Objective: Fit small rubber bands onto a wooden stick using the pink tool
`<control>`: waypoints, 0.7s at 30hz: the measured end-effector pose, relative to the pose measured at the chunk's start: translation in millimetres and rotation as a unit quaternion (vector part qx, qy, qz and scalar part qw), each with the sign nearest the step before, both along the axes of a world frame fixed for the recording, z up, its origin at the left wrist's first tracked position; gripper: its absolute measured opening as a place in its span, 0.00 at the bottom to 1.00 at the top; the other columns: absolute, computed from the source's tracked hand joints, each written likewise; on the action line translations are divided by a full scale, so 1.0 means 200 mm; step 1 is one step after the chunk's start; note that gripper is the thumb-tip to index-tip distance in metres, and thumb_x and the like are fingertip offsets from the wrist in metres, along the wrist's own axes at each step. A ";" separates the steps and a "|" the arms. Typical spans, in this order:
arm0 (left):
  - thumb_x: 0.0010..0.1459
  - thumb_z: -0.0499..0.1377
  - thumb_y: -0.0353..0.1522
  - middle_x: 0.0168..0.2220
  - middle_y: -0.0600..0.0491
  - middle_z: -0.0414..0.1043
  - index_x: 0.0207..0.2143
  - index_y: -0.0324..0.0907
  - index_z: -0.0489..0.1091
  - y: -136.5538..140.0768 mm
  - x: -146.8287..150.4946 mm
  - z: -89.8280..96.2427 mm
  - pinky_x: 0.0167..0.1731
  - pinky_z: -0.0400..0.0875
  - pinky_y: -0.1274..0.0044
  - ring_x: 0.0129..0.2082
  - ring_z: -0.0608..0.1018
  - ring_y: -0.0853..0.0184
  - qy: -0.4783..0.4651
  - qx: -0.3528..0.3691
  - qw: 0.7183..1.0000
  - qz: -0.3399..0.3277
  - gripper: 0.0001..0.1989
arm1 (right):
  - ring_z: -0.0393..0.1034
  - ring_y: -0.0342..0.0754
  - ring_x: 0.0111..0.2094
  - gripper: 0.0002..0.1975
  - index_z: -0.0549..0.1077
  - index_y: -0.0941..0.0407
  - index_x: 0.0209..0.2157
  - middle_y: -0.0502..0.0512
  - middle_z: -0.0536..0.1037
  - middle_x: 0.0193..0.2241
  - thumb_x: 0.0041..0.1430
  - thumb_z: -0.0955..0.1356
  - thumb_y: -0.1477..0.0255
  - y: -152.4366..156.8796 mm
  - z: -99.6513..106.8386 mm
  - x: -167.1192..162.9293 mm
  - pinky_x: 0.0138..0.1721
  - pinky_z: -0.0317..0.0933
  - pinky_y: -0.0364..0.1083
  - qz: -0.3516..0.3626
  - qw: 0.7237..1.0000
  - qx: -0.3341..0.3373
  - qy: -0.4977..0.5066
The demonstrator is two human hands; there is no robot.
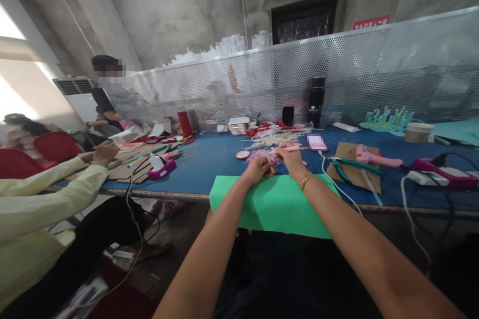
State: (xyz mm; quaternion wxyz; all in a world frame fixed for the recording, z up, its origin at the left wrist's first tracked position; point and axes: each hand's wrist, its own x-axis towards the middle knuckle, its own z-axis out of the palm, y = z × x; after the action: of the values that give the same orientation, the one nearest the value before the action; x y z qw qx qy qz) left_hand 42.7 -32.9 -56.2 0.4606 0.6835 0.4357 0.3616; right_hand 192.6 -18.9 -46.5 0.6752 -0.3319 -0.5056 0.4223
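Observation:
My left hand (pixel 260 168) is closed, its fingers pinched together over the near edge of the table; what they hold is too small to make out. Just to its right, my right hand (pixel 294 163) grips a slim pink pen-like tool (pixel 294 148), angled across towards the left fingertips. A loose heap of pink and purple shreds (pixel 255 153) lies behind and around the fingers. Beside the heap is a small round white lid with a red rim (pixel 243 155). Under both forearms a green sheet (pixel 277 204) hangs over the table edge.
On the right are teal-handled pliers (pixel 346 165), a pink glue gun (pixel 377 156) and a purple power strip (pixel 445 175). A phone (pixel 316 142), black bottle (pixel 317 102) and paper cup (pixel 418 132) stand or lie farther back. A co-worker's hands (pixel 105 153) are at the left, near cables.

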 end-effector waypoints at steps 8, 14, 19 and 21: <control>0.56 0.62 0.43 0.24 0.53 0.75 0.28 0.38 0.70 0.00 0.00 0.00 0.23 0.67 0.81 0.21 0.74 0.73 -0.005 -0.002 1.000 0.000 0.16 | 0.66 0.42 0.19 0.11 0.68 0.55 0.19 0.46 0.71 0.15 0.43 0.72 0.65 0.00 0.00 0.00 0.22 0.60 0.41 -0.015 1.000 -0.008 0.007; 0.56 0.62 0.42 0.24 0.53 0.75 0.28 0.38 0.70 -0.01 0.01 0.01 0.22 0.67 0.81 0.21 0.74 0.73 -0.005 0.000 1.000 0.003 0.15 | 0.66 0.41 0.19 0.08 0.69 0.55 0.20 0.46 0.72 0.16 0.43 0.71 0.68 0.01 -0.01 0.00 0.22 0.60 0.41 -0.002 1.000 0.003 -0.003; 0.57 0.61 0.41 0.24 0.53 0.75 0.28 0.38 0.70 -0.01 0.00 0.01 0.24 0.67 0.80 0.21 0.74 0.73 -0.001 0.001 1.000 0.002 0.14 | 0.66 0.42 0.19 0.09 0.68 0.55 0.20 0.46 0.71 0.16 0.43 0.72 0.67 0.01 -0.01 -0.01 0.22 0.60 0.41 -0.011 1.000 -0.004 0.015; 0.57 0.61 0.41 0.24 0.53 0.75 0.28 0.38 0.70 0.00 0.00 0.01 0.24 0.67 0.80 0.21 0.74 0.73 0.000 0.000 1.000 0.002 0.14 | 0.66 0.42 0.19 0.09 0.68 0.55 0.20 0.46 0.72 0.16 0.43 0.72 0.67 0.01 -0.01 -0.01 0.22 0.61 0.41 0.010 1.000 0.005 0.013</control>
State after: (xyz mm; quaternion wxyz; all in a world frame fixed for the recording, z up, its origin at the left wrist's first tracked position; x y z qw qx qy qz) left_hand 42.8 -33.7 -54.9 0.4600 0.6823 0.4376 0.3624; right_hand 190.9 -16.7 -48.5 0.6787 -0.3181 -0.5024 0.4310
